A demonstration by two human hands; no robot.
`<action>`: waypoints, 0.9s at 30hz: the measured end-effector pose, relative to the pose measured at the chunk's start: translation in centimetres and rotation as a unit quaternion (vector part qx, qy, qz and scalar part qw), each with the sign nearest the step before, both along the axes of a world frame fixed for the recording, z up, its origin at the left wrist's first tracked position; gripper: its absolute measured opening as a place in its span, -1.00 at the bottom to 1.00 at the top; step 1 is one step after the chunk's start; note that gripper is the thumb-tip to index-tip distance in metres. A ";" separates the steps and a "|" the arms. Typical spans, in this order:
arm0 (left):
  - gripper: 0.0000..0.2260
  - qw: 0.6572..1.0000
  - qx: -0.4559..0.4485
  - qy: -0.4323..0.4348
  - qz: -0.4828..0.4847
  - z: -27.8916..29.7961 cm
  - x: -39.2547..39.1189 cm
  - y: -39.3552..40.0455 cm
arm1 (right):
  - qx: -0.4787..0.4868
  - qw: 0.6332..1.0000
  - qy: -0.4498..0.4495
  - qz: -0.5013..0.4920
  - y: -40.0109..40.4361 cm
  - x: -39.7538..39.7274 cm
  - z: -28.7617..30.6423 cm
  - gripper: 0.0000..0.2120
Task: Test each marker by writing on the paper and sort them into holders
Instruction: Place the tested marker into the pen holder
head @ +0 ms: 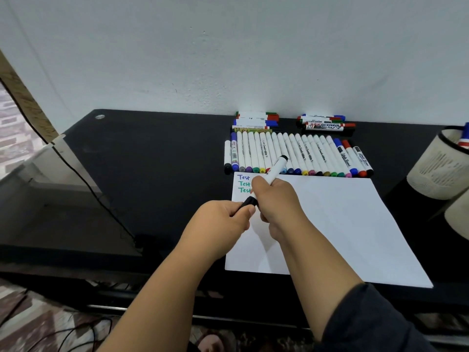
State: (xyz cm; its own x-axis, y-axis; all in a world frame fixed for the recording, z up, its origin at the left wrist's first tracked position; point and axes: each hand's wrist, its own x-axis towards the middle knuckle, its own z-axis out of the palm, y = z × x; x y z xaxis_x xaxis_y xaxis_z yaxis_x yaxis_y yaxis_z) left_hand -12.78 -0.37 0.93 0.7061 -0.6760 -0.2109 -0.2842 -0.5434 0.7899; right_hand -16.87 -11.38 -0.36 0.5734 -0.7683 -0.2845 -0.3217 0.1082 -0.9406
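My right hand (275,199) grips a white marker (275,170) with a black end, tilted over the top left of the white paper (330,224). My left hand (223,224) pinches the marker's black cap (248,203) at its lower end. The paper carries three lines reading "Test", one purple and two green. A long row of white markers (299,154) with coloured caps lies side by side just beyond the paper.
Two small stacks of markers (256,120) (326,123) lie against the wall. A cream mesh holder (439,166) with a marker in it stands at the right edge, a second holder (459,217) below it. A black cable runs down the left of the black desk (152,161).
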 end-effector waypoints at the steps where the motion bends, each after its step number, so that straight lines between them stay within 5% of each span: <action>1: -0.67 1.000 -0.015 0.022 0.007 -0.1 0.1 0.1 | -0.001 1.000 0.000 0.003 0.1 0.1 -0.1 -0.82; 5: -0.72 0.991 -0.071 0.107 0.023 0.0 0.3 0.8 | -0.002 1.000 -0.003 0.000 -0.3 0.3 -0.1 -0.81; 8: -0.72 0.976 -0.112 0.188 0.003 0.0 0.5 2.5 | 0.051 0.990 -0.053 -0.116 -3.7 -0.8 0.7 -0.80; 18: -0.76 0.994 -0.004 -0.011 0.106 -1.0 2.3 0.7 | 0.064 0.988 -0.126 -0.069 -3.4 -0.4 -0.4 -0.82; 27: -0.66 0.989 -0.023 -0.064 0.132 -1.7 4.9 -0.6 | -0.122 0.991 -0.032 -0.031 -2.8 0.8 -1.5 -0.72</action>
